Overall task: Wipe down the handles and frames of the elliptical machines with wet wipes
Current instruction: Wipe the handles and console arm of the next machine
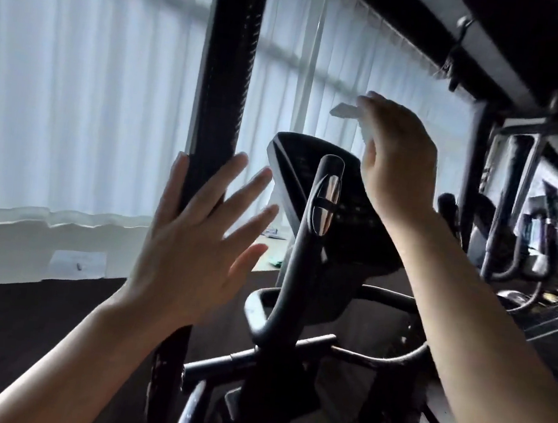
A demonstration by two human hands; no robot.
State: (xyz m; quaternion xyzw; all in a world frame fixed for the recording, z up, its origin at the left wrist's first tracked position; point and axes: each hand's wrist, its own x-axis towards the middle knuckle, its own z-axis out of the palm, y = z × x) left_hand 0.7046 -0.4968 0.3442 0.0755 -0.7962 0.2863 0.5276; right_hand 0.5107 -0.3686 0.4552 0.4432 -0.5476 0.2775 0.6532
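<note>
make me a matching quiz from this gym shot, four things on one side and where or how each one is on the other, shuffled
Things:
1. left hand
2. right hand
3. console
4. curtain

States:
A. covers the window
B. pinches a wet wipe up high
C. open, fingers spread, by the tall black handle
D. dark panel between the two hands

Pairs: 1-C, 2-B, 3-D, 4-A

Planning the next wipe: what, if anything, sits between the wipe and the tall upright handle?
Nothing visible. The right hand holds the wipe up with only curtain behind the gap to the upright handle.
</note>
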